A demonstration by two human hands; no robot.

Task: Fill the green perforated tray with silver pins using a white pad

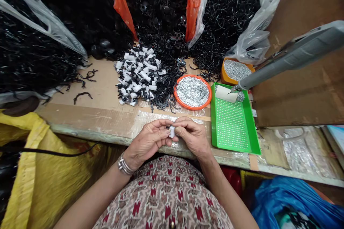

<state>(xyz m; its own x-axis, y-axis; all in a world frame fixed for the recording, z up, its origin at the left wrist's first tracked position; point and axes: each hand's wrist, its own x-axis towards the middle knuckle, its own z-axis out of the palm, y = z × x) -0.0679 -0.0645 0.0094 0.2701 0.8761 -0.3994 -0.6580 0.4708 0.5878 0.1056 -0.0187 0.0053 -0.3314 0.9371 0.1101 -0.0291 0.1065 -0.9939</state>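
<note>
Between my fingertips, just over the table's front edge, is a small white plastic part (172, 132) with a dark bit at its left side. My left hand (150, 137) pinches it from the left with thumb and fingers. From the right, my right hand (192, 136) grips the same part, and its fingertips cover the top. Behind my hands lies a heap of white-and-black plastic parts (139, 75). An orange-rimmed dish of thin metal pins (192, 92) stands just beyond my right hand.
A green perforated tray (233, 128) on the right holds a pale roll (225, 94). A grey electric screwdriver (290, 57) points down over it. Behind stands a yellow tub of small metal pieces (238, 69). Bags of black parts (225, 18) line the back. A yellow sack (53, 171) hangs front left.
</note>
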